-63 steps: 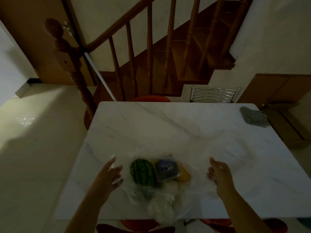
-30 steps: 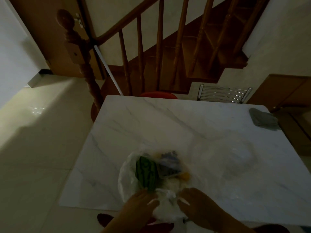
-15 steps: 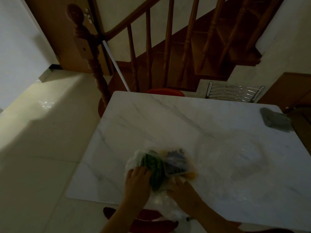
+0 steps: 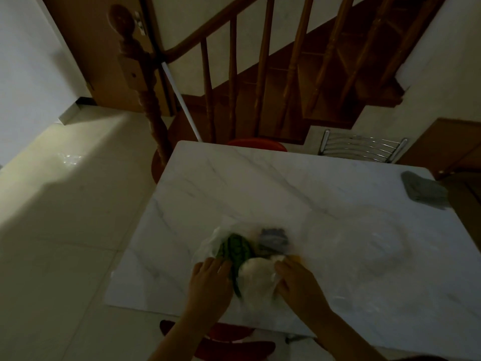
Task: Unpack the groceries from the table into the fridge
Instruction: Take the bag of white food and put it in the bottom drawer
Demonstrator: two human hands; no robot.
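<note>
Groceries in plastic bag [image 4: 221, 237], lower centre of table [image 4: 260, 183]; left hand [image 4: 209, 282] and right hand [image 4: 299, 285] on it, finger grip unclear through blur. Step: opening bag. Next: lift watermelon [image 4: 235, 250] out.

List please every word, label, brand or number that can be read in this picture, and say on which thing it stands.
None can be read.
The blue-grey package in the plastic bag on the table may carry print, but it is motion-blurred and dim: unreadable.
The striped green melon, the grey cloth and both hands show no text.
</note>
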